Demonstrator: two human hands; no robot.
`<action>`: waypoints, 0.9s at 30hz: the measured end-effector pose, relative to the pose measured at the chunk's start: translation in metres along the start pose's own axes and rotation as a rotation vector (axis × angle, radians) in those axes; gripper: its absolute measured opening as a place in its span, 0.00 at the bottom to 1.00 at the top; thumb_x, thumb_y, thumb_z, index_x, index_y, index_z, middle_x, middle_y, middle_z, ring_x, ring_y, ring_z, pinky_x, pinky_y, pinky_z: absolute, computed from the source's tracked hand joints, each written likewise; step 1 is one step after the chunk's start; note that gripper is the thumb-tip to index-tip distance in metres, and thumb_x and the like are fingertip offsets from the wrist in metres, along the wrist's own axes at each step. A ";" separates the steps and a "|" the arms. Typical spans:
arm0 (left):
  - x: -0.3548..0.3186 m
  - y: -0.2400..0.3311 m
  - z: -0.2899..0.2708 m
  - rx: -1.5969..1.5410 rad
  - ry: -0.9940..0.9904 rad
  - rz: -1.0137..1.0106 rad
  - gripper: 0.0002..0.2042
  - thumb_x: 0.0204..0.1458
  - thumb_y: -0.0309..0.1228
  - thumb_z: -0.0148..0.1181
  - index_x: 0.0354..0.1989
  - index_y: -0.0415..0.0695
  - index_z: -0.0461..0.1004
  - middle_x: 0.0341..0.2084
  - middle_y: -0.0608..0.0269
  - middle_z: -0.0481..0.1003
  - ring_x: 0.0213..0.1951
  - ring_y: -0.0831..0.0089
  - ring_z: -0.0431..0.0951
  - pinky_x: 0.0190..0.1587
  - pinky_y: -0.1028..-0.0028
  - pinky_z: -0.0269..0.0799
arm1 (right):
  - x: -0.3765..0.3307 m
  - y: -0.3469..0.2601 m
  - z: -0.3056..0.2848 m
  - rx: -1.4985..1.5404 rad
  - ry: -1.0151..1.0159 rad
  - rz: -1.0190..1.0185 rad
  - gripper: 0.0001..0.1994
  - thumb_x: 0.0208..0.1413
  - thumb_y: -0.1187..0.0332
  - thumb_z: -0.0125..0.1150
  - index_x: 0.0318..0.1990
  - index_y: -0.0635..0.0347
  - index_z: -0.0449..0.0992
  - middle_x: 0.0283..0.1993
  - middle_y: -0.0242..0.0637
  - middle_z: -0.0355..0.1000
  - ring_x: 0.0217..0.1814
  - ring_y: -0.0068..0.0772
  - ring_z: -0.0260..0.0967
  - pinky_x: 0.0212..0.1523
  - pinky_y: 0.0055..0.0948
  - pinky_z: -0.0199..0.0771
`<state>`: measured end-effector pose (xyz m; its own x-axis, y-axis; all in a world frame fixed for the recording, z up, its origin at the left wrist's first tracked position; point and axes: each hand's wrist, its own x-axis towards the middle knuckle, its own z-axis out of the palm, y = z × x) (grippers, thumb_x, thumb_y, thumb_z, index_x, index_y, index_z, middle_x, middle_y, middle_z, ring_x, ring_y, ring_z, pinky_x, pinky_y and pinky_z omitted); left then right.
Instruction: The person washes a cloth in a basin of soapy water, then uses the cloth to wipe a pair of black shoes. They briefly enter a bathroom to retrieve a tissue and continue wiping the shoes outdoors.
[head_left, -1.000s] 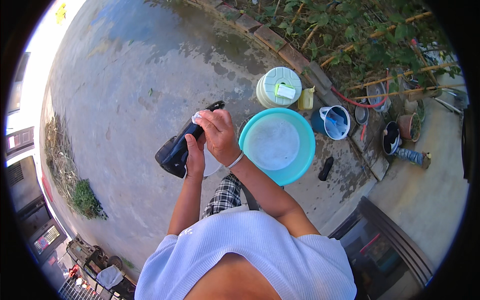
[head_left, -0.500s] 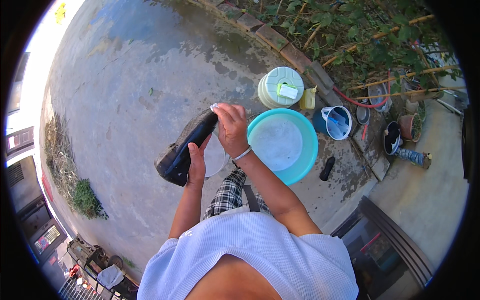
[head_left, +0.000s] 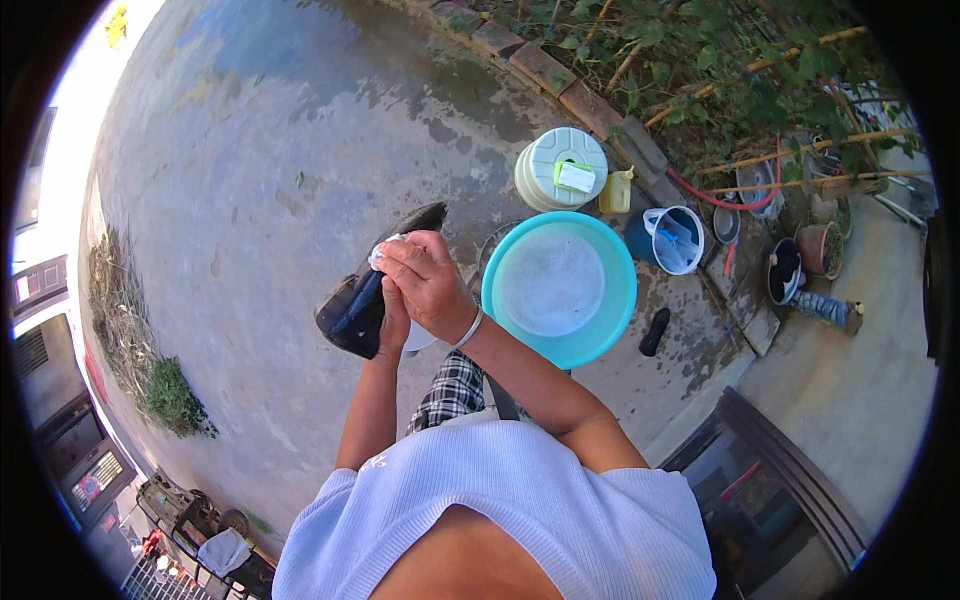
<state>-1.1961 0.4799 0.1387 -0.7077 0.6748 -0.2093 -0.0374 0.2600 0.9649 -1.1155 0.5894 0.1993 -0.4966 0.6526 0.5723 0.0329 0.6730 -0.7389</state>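
A black shoe (head_left: 347,318), dark and smooth along its side, is held out in front of me, tilted with one end up and to the right. My left hand (head_left: 393,322) grips it from below and beside, partly hidden by the right. My right hand (head_left: 432,285) is closed on a small white wad (head_left: 385,248), pressed to the shoe's upper edge; whether it is cloth or tissue I cannot tell. Just right of the hands stands a turquoise basin (head_left: 627,290) of sudsy water (head_left: 552,285). A pale round rim (head_left: 420,340) shows partly behind my wrists.
Beyond the basin stand a pale green lidded bucket (head_left: 540,180) with a white block on top, a yellow bottle (head_left: 616,192) and a blue bucket (head_left: 640,245). A black shoe-shaped item (head_left: 655,332) lies right of the basin. Bricks (head_left: 545,70) edge a plant bed.
My right hand has slid the white wad from the shoe's upper right end down and left toward its middle. The left hand still holds the shoe.
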 end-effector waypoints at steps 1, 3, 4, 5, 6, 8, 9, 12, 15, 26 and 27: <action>-0.001 0.011 0.001 0.127 0.005 0.086 0.19 0.55 0.40 0.53 0.48 0.38 0.69 0.45 0.55 0.72 0.48 0.64 0.71 0.52 0.69 0.64 | -0.001 0.007 -0.004 -0.010 -0.023 -0.011 0.14 0.40 0.77 0.57 0.39 0.65 0.73 0.43 0.37 0.69 0.44 0.42 0.61 0.44 0.34 0.68; -0.003 0.036 0.005 0.385 0.021 0.257 0.18 0.55 0.39 0.53 0.46 0.38 0.70 0.42 0.54 0.73 0.46 0.63 0.72 0.50 0.69 0.65 | -0.002 0.039 -0.017 -0.170 0.013 0.106 0.15 0.40 0.77 0.57 0.40 0.65 0.73 0.43 0.37 0.69 0.44 0.42 0.61 0.45 0.33 0.67; -0.002 0.042 0.006 0.463 0.051 0.326 0.17 0.55 0.39 0.53 0.46 0.39 0.70 0.41 0.54 0.73 0.44 0.62 0.73 0.48 0.69 0.66 | 0.002 0.046 -0.022 -0.203 0.016 0.166 0.15 0.41 0.77 0.56 0.41 0.66 0.73 0.44 0.38 0.69 0.45 0.43 0.61 0.45 0.34 0.66; 0.000 0.042 0.006 0.469 0.041 0.324 0.17 0.56 0.39 0.52 0.46 0.38 0.70 0.42 0.54 0.73 0.45 0.63 0.72 0.49 0.69 0.66 | 0.002 0.043 -0.017 -0.181 0.030 0.133 0.15 0.41 0.77 0.56 0.41 0.66 0.73 0.45 0.38 0.69 0.45 0.43 0.61 0.45 0.34 0.67; 0.002 0.041 0.007 0.474 0.031 0.323 0.17 0.56 0.39 0.51 0.46 0.38 0.70 0.43 0.54 0.72 0.46 0.64 0.72 0.50 0.70 0.65 | 0.002 0.035 -0.010 -0.160 0.043 0.101 0.15 0.41 0.77 0.56 0.41 0.66 0.73 0.45 0.38 0.69 0.45 0.43 0.61 0.45 0.34 0.67; 0.003 0.032 0.007 0.398 0.036 0.248 0.16 0.55 0.39 0.54 0.44 0.39 0.71 0.37 0.55 0.74 0.40 0.63 0.74 0.44 0.70 0.68 | 0.007 0.003 -0.008 -0.019 -0.026 0.038 0.14 0.41 0.77 0.56 0.40 0.65 0.74 0.45 0.39 0.69 0.46 0.43 0.60 0.46 0.35 0.68; 0.000 0.028 0.004 0.216 0.034 0.175 0.15 0.55 0.39 0.54 0.42 0.39 0.71 0.36 0.56 0.74 0.39 0.64 0.74 0.43 0.70 0.68 | 0.005 0.000 -0.004 0.036 -0.022 0.000 0.14 0.41 0.77 0.56 0.39 0.65 0.74 0.45 0.38 0.69 0.46 0.42 0.61 0.46 0.34 0.69; 0.007 0.021 -0.007 0.203 -0.132 0.157 0.23 0.57 0.46 0.45 0.47 0.37 0.68 0.45 0.55 0.71 0.47 0.65 0.71 0.52 0.69 0.62 | 0.005 0.029 -0.013 -0.014 -0.013 0.001 0.14 0.41 0.78 0.55 0.39 0.64 0.75 0.45 0.38 0.70 0.44 0.43 0.62 0.45 0.33 0.68; 0.013 0.001 -0.011 -0.172 -0.264 -0.037 0.36 0.56 0.58 0.33 0.55 0.33 0.61 0.53 0.52 0.65 0.55 0.63 0.65 0.59 0.66 0.53 | 0.005 0.050 -0.016 -0.076 0.074 0.121 0.14 0.41 0.80 0.55 0.40 0.64 0.75 0.44 0.38 0.70 0.44 0.43 0.62 0.44 0.34 0.68; 0.028 0.046 0.005 -0.843 -0.245 -0.171 0.35 0.57 0.56 0.30 0.53 0.31 0.60 0.50 0.41 0.66 0.53 0.51 0.67 0.59 0.53 0.57 | -0.006 0.064 -0.013 -0.139 0.181 0.271 0.13 0.45 0.82 0.54 0.41 0.62 0.74 0.43 0.37 0.70 0.43 0.42 0.63 0.44 0.33 0.65; 0.032 0.045 0.004 -0.896 -0.276 -0.172 0.34 0.58 0.55 0.31 0.53 0.31 0.60 0.50 0.42 0.67 0.53 0.52 0.67 0.59 0.54 0.57 | -0.009 0.065 -0.013 -0.076 0.209 0.282 0.13 0.46 0.82 0.54 0.41 0.62 0.74 0.43 0.38 0.71 0.43 0.42 0.63 0.44 0.33 0.65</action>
<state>-1.2172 0.5158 0.1748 -0.4553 0.8454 -0.2793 -0.7333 -0.1782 0.6561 -1.0976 0.6321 0.1508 -0.2706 0.8683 0.4157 0.2120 0.4750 -0.8541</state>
